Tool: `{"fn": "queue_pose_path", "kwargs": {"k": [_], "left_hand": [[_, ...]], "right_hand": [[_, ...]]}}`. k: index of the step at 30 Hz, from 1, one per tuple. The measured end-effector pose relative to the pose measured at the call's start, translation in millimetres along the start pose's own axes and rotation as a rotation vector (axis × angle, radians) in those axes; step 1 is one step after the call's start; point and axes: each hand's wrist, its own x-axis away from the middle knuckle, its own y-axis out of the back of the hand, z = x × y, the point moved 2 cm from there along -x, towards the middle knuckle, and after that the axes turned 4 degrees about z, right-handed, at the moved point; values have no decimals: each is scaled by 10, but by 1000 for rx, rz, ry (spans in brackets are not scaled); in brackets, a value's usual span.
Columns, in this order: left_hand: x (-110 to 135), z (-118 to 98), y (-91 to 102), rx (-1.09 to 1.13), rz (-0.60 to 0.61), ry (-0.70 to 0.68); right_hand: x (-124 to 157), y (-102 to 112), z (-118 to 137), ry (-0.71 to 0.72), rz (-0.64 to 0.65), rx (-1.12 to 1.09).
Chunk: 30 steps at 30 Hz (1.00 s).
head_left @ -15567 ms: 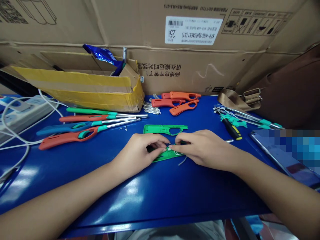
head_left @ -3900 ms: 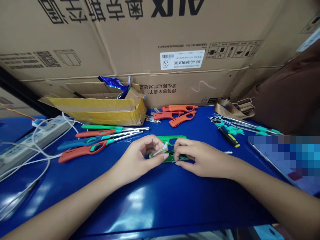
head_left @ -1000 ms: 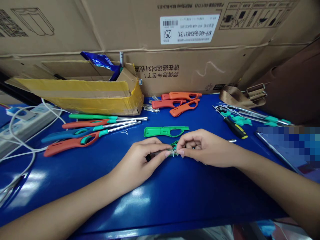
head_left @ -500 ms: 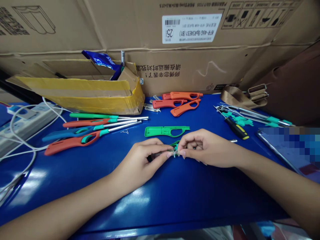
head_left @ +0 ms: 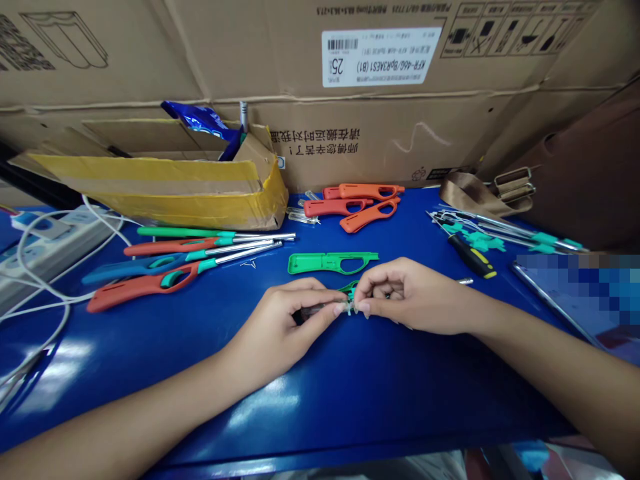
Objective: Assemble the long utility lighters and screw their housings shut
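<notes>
My left hand [head_left: 287, 313] is closed, thumb and fingers pinching a clear lighter fuel tank [head_left: 315, 310], mostly covered by the fingers. Fingertip to fingertip with it, my right hand [head_left: 417, 297] pinches small teal-green lighter parts [head_left: 351, 293] at the tank's end. The exact shape of these parts is hidden. Past the right wrist pokes the tip of a metal lighter tube [head_left: 466, 281]. Just behind the hands lies a green lighter shell half [head_left: 315, 263], hollow side up.
Finished-looking stick lighters [head_left: 145, 295] lie left, before a yellow-taped carton [head_left: 200, 193]. Orange and red shells [head_left: 370, 207] sit at the back. Rightward are a screwdriver [head_left: 470, 255], metal tubes with teal parts [head_left: 500, 230] and a phone [head_left: 555, 300]. White cables [head_left: 67, 293] trail at far left.
The fingers have shifted only slightly at the pinched parts. Both hands stay in the same place, and the whole view has moved a few pixels.
</notes>
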Motion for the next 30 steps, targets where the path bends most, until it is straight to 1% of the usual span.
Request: {"fn": "queue_pose_path", "kwargs": {"k": [5, 14, 17, 20, 22, 25, 27, 30], "left_hand": [[8, 0, -12, -4, -1, 2], [13, -23, -24, 14, -23, -3], [17, -36, -14, 14, -49, -20], [15, -40, 14, -1, -77, -32], [13, -38, 38, -26, -96, -34], [13, -30, 69, -64, -121, -33], [14, -22, 83, -82, -127, -30], [7, -8, 95, -97, -129, -8]], "right_hand": [[16, -2, 13, -19, 15, -36], [-7, -7, 22, 20, 0, -52], [5, 11, 27, -12, 5, -70], [27, 60, 61, -50, -59, -92], [39, 102, 84, -34, -128, -91], [46, 150, 88, 51, -207, -35], [50, 164, 66, 91, -241, 59], [53, 155, 31, 112, -230, 217]]}}
